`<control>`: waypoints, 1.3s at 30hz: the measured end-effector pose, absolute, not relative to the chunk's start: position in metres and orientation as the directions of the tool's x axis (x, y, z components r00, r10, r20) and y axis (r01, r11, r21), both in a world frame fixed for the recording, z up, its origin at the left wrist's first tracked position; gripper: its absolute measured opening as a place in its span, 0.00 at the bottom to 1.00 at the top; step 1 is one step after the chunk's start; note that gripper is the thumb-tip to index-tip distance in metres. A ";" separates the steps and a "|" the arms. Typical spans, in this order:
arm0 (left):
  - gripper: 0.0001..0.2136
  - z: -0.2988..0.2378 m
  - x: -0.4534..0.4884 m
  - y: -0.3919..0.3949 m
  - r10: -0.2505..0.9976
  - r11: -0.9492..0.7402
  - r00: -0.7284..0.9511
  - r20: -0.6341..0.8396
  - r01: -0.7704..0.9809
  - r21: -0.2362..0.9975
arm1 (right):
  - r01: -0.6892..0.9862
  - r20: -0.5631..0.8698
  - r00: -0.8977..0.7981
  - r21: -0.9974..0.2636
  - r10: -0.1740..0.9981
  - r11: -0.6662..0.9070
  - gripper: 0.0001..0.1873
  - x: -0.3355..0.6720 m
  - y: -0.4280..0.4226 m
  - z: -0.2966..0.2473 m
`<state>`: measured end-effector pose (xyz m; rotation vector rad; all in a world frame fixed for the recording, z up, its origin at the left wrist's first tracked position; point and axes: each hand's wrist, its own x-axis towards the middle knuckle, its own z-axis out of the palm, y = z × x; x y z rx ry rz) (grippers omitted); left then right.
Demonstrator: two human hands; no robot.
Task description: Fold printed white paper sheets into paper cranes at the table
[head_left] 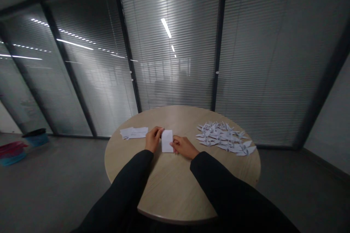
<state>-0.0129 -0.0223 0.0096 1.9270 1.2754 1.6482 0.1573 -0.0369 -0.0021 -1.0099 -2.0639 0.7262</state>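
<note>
A small white sheet of paper (167, 142) is held between my two hands above the middle of the round table. My left hand (154, 138) pinches its upper left edge. At the lower right edge, my right hand (184, 146) grips the paper between thumb and fingers. Left of my left hand lie several white paper slips (138, 132), some with faint print. A cluster of folded white paper cranes (218, 136) covers the table to the right of my right hand.
The round wooden table (175, 196) stands before a glass partition with blinds (175, 91). On the floor at far left are a blue bin with a black liner (37, 138) and a blue one with a red liner (12, 153).
</note>
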 end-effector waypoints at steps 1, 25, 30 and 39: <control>0.16 0.010 -0.013 -0.022 0.773 -0.552 -0.056 0.632 0.432 0.713 | 0.421 0.352 -0.437 -0.733 0.828 0.534 0.08 0.157 -0.037 -0.001; 0.20 0.001 -0.010 -0.016 0.847 -0.519 0.064 0.528 0.316 0.794 | 0.281 0.335 -0.240 -0.874 0.911 0.395 0.14 0.163 -0.027 -0.001; 0.20 -0.001 -0.008 -0.018 0.851 -0.526 0.199 0.487 0.324 0.787 | 0.315 0.397 -0.221 -0.835 0.891 0.450 0.13 0.163 -0.027 0.000; 0.22 0.001 -0.003 -0.024 0.845 -0.527 0.299 0.443 0.334 0.781 | 0.341 0.411 -0.267 -0.805 0.872 0.484 0.10 0.162 -0.024 -0.006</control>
